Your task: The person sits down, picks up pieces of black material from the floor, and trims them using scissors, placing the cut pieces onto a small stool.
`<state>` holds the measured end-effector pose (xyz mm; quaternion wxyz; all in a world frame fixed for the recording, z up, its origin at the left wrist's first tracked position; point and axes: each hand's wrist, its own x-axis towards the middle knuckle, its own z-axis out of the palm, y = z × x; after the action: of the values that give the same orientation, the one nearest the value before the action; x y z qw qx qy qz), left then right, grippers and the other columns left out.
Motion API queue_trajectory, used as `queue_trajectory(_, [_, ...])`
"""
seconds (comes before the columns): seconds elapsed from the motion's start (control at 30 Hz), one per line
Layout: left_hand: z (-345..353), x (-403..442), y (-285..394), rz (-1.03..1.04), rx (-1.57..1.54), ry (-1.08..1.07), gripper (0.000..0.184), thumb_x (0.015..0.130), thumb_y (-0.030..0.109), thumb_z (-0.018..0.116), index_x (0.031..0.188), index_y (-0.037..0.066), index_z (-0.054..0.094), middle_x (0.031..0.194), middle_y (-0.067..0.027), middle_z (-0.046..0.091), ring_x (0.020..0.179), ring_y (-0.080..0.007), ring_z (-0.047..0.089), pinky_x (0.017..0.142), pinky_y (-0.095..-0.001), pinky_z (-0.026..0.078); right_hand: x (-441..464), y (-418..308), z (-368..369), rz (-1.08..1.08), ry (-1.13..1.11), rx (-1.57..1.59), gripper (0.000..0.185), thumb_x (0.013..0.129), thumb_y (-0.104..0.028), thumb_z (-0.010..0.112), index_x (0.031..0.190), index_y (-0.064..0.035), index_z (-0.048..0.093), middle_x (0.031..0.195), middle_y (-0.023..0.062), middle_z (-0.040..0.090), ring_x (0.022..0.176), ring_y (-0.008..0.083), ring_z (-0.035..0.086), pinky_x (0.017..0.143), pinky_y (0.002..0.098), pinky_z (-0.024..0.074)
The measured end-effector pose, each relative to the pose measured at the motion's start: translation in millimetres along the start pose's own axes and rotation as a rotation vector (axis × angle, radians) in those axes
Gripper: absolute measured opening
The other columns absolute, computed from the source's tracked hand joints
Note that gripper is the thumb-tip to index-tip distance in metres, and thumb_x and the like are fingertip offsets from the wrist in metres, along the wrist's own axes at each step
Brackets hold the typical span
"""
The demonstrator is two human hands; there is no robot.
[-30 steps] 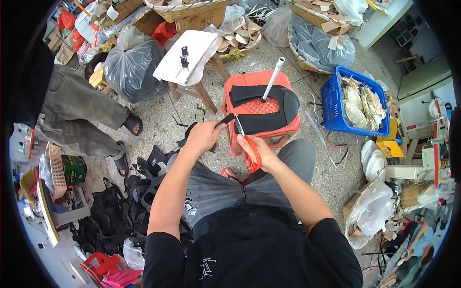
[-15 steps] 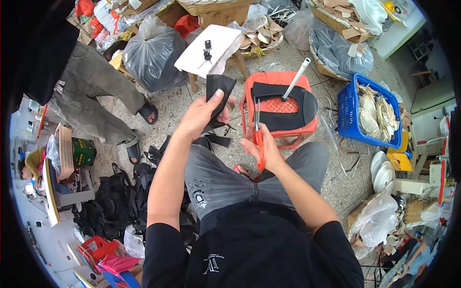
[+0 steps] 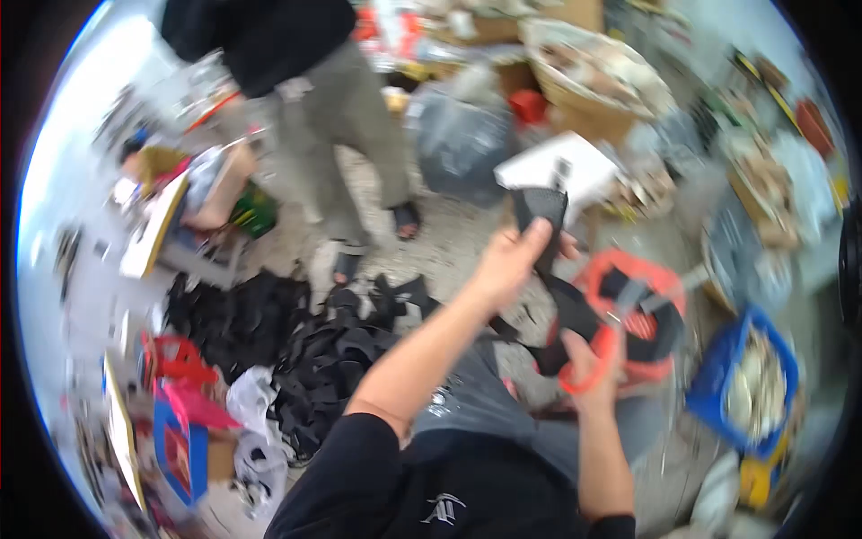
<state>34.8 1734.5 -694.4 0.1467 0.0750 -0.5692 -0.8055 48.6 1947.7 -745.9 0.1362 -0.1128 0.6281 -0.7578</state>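
Since half a second ago, the view has swung toward the black pile (image 3: 238, 323), leaving the red stool (image 3: 651, 368) farther right. With my left hand (image 3: 507, 265) I pinch the black piece (image 3: 541, 205), raised before the white stool top (image 3: 588, 166); my right hand (image 3: 593, 368) grasps the orange scissors (image 3: 611, 346). Best keep them angled away from my pinch. The piece looks mesh-textured and bendy, though blurred.

The scissor handles (image 3: 608, 345) are orange-red, the strip (image 3: 539, 206) black.
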Motion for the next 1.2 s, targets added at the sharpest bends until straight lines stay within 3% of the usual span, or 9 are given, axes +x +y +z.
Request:
queue_trajectory(0.1, [-21.7,-29.4,-64.8,-0.247,0.277,0.087,0.068,0.111,0.061,0.036,0.107,0.005,0.075,0.102,-0.005,0.075,0.091,-0.0164,0.064,0.084,-0.033,0.052,9.5,-6.6,-36.7,-0.179,0.16,-0.155,0.045,0.087,0.001,0.07,0.132,0.0009,0.06,0.117,0.0147,0.068,0.1,0.0212,0.064,0.093,0.0337,0.0529])
queue_trajectory(0.3, [50.5,-115.9,-47.7,0.009,0.505,-0.339,0.017,0.103,0.016,0.062,0.099,0.001,0.07,0.085,-0.0068,0.072,0.07,-0.0205,0.061,0.068,-0.0329,0.049,3.1,-51.0,-63.3,-0.217,0.139,-0.257,0.052,0.093,-0.002,0.063,0.143,0.0008,0.053,0.129,0.0167,0.065,0.109,0.0229,0.063,0.102,0.0312,0.0472])
queue_trajectory(0.57, [130.0,-91.3,-32.0,0.065,0.295,-0.374,0.013,0.104,0.015,0.064,0.102,0.002,0.068,0.085,-0.0046,0.068,0.067,-0.0194,0.055,0.063,-0.0338,0.046,-33.6,-70.5,-97.0,-0.257,0.443,-0.168,0.046,0.094,-0.004,0.06,0.139,0.0034,0.056,0.133,0.0184,0.067,0.116,0.0237,0.064,0.103,0.0319,0.0495])
queue_trajectory(0.73, [95.9,-119.5,-48.0,0.609,1.082,-0.374,0.018,0.095,0.023,0.068,0.106,0.009,0.071,0.094,-0.0088,0.071,0.09,-0.0258,0.068,0.085,-0.0378,0.05,-21.2,-109.8,-144.6,-0.344,0.445,-0.119,0.046,0.092,0.0,0.06,0.138,0.0021,0.057,0.128,0.0173,0.07,0.11,0.0232,0.067,0.102,0.0323,0.0499])
queue_trajectory(0.8, [59.7,-137.3,-52.5,0.393,1.172,-0.534,0.028,0.096,0.023,0.07,0.119,0.008,0.072,0.097,-0.0095,0.071,0.089,-0.0265,0.068,0.084,-0.0372,0.051,-14.9,-109.9,-152.9,-0.402,0.421,-0.233,0.048,0.092,0.001,0.06,0.139,0.0023,0.055,0.125,0.0168,0.071,0.11,0.0221,0.067,0.101,0.0317,0.0495])
queue_trajectory(0.87, [45.7,-143.0,-18.5,-0.319,0.736,-0.515,0.029,0.098,0.019,0.07,0.123,0.004,0.072,0.098,-0.0053,0.069,0.084,-0.0208,0.063,0.084,-0.0334,0.05,-1.8,-112.5,-143.3,-0.441,0.347,-0.239,0.049,0.092,0.001,0.062,0.14,0.002,0.054,0.125,0.0166,0.071,0.109,0.021,0.066,0.101,0.0307,0.0489])
queue_trajectory(0.97, [14.0,-152.9,-38.3,-0.489,0.257,-0.336,0.036,0.099,0.017,0.069,0.132,0.003,0.069,0.102,-0.0067,0.068,0.085,-0.0194,0.062,0.083,-0.0315,0.049,28.0,-115.4,-140.1,-0.448,0.271,-0.184,0.046,0.093,0.001,0.063,0.138,0.0021,0.055,0.125,0.0167,0.07,0.107,0.0203,0.066,0.1,0.0302,0.0484])
queue_trajectory(1.03, [15.4,-138.6,-29.3,-0.125,0.648,-0.433,0.042,0.097,0.021,0.073,0.136,0.006,0.067,0.098,-0.0104,0.069,0.087,-0.0257,0.064,0.084,-0.0332,0.051,47.2,-112.6,-138.2,-0.48,0.342,-0.087,0.044,0.092,0.0,0.065,0.135,0.002,0.056,0.119,0.0155,0.071,0.101,0.0188,0.066,0.095,0.0282,0.0499])
queue_trajectory(1.2, [61.9,-58.2,47.3,0.02,1.013,-0.288,0.044,0.097,0.035,0.073,0.128,0.003,0.071,0.106,-0.012,0.071,0.09,-0.0281,0.066,0.082,-0.0368,0.052,75.7,-107.4,-165.0,-0.405,0.493,0.035,0.037,0.091,-0.003,0.068,0.127,0.0013,0.058,0.106,0.0119,0.071,0.091,0.0162,0.065,0.084,0.0259,0.0511])
